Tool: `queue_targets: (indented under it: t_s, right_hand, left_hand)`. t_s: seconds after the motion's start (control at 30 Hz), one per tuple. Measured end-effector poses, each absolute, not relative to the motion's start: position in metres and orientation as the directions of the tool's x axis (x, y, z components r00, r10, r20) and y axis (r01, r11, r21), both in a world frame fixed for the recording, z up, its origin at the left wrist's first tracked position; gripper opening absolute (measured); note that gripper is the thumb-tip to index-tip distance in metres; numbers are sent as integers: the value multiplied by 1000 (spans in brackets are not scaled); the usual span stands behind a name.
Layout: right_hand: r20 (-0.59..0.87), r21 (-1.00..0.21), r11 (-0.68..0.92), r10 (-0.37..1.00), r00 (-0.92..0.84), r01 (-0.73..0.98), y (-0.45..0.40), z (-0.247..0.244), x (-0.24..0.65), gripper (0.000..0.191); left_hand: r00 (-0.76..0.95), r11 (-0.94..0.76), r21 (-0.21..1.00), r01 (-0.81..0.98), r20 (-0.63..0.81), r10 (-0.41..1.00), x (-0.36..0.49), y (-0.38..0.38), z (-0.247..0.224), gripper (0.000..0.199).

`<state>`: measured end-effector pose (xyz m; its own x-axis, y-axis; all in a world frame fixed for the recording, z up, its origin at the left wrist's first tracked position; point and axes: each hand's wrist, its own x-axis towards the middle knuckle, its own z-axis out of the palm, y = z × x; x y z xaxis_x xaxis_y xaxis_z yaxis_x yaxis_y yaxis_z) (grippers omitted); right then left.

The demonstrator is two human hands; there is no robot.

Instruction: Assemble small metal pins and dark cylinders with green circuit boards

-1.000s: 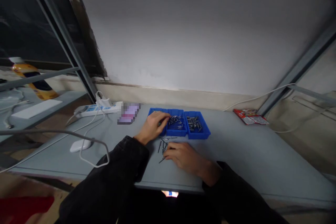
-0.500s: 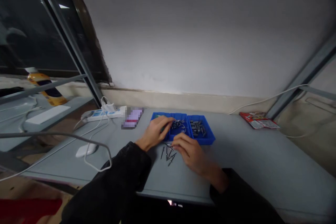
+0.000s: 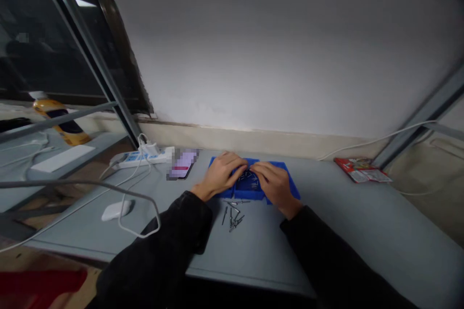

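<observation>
Both hands are over a blue compartment tray [image 3: 249,195] on the grey desk. My left hand [image 3: 223,174] covers the tray's left part, thumb and fingers pinched together at the middle compartment. From the right, my right hand [image 3: 277,184] pinches close to the left fingertips and hides most of the right compartment. What either pinch holds is too small to make out. Small dark metal pieces [image 3: 248,178] lie in the middle compartment. In front of the tray, several thin metal pieces [image 3: 236,217] are scattered on the desk.
A phone [image 3: 184,164] and a white power strip [image 3: 145,155] lie left of the tray. Nearer are a white mouse [image 3: 116,209] and a loose cable [image 3: 157,212]. A red packet [image 3: 361,170] lies at the right; a yellow bottle [image 3: 61,118] leans at far left.
My right hand has moved up from the loose metal pieces to the tray, beside my left fingertips. My left hand has shifted slightly right, and its fingers are closer together.
</observation>
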<state>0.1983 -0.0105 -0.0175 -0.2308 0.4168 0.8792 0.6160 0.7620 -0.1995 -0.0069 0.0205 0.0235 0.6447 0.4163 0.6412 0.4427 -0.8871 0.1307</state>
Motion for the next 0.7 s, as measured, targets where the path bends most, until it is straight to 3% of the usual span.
queue_targets:
  t_s: [0.23, 0.53, 0.63, 0.7]
  right_hand:
    - [834, -156, 720, 463, -301, 676, -23, -25, 198, 28]
    - [826, -192, 717, 486, -284, 670, -28, -11, 199, 20]
    - [850, -277, 703, 497, -174, 655, -62, 12, 191, 16]
    - [780, -410, 699, 602, -173, 585, -105, 17, 174, 15]
  left_hand:
    - [662, -907, 132, 399, 642, 385, -7, 15, 5, 20]
    - [598, -881, 136, 453, 686, 414, -11, 10, 0, 17]
    - [594, -881, 141, 451, 690, 414, -12, 8, 0, 17]
    - [604, -884, 132, 448, 684, 408, -12, 7, 0, 18]
